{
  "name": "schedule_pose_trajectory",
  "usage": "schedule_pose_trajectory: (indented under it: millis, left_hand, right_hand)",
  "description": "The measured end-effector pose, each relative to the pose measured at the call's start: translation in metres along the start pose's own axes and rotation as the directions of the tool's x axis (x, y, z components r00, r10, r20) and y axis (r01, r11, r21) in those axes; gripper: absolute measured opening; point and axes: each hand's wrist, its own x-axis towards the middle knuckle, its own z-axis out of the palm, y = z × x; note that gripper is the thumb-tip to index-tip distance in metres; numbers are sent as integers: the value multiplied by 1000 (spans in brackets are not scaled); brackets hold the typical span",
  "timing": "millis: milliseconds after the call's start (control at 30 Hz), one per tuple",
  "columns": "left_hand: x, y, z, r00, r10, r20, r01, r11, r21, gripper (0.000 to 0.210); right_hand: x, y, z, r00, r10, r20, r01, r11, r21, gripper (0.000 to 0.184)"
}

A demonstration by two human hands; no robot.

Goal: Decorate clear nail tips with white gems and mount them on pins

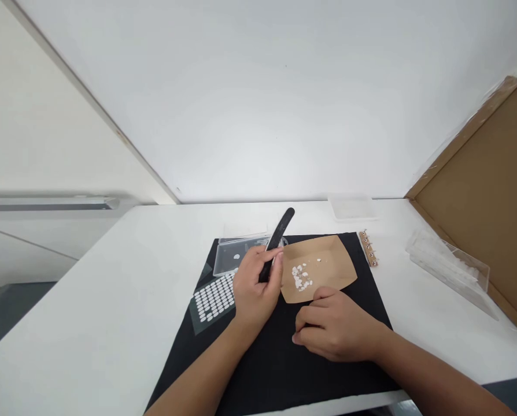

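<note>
Clasping a curved black nail file (281, 229), the left hand (258, 286) slants that file's long axis forward and rightward; nearer the body, rightward, the right hand (334, 326) curls, whether around anything I cannot tell. Just beyond it lies a kraft-paper tray (337, 261) bearing white flakes (298, 278).

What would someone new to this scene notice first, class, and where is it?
The eye likely falls first on the dark, curved stick slanting up from the left hand, near the middle of the picture. Next come the white bits lying in the brown tray, just right of that hand. The rows of white ovals to its left also stand out, above the black mat.
</note>
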Motion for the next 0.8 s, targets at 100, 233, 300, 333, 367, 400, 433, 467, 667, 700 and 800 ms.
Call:
schedule_pose_trajectory:
  millis: [100, 233, 300, 333, 367, 400, 433, 467, 667, 700, 800]
  left_hand:
    - [7, -3, -5, 999, -7, -53, 9, 999, 38, 13]
    - [17, -12, -12, 989, -24, -147, 39, 995, 97, 15]
    - [22, -20, -16, 983, -50, -178, 71, 991, 117, 17]
    - [24, -24, -18, 981, -48, -190, 75, 988, 132, 18]
    - [27, -29, -21, 978, -33, -205, 65, 986, 154, 18]
    - [30, -34, -24, 976, 0, -216, 42, 981, 189, 18]
    - [34, -39, -27, 974, 46, -224, 9, 971, 237, 18]
    - [37, -44, -31, 970, 94, -226, -24, 955, 295, 18]
    - [50, -75, -53, 1000, 6, -24, 8, 821, 571, 23]
    - [51, -78, -55, 998, -61, 26, 33, 791, 611, 24]
    - [50, -85, -59, 952, -260, 161, 75, 708, 702, 25]
  right_hand:
    - [0, -1, 4, 998, -9, 56, 11, 999, -35, 17]
    - [1, -3, 5, 997, -16, 82, 17, 1000, -3, 20]
    - [1, -4, 6, 997, -14, 81, 14, 1000, -2, 22]
    - [1, -5, 7, 997, -13, 81, 13, 1000, -4, 22]
    - [1, -5, 9, 997, -11, 82, 12, 1000, -10, 23]
    - [1, -5, 10, 996, -12, 85, 13, 1000, -16, 23]
    - [0, -5, 10, 996, -13, 87, 15, 1000, -21, 24]
    - [0, -5, 11, 996, -16, 89, 18, 1000, -23, 24]
    - [1, -3, 11, 996, -16, 93, 15, 1000, 11, 23]
    - [1, -3, 11, 996, -13, 90, 12, 1000, 11, 25]
    - [2, -4, 10, 998, -6, 66, 6, 1000, 3, 31]
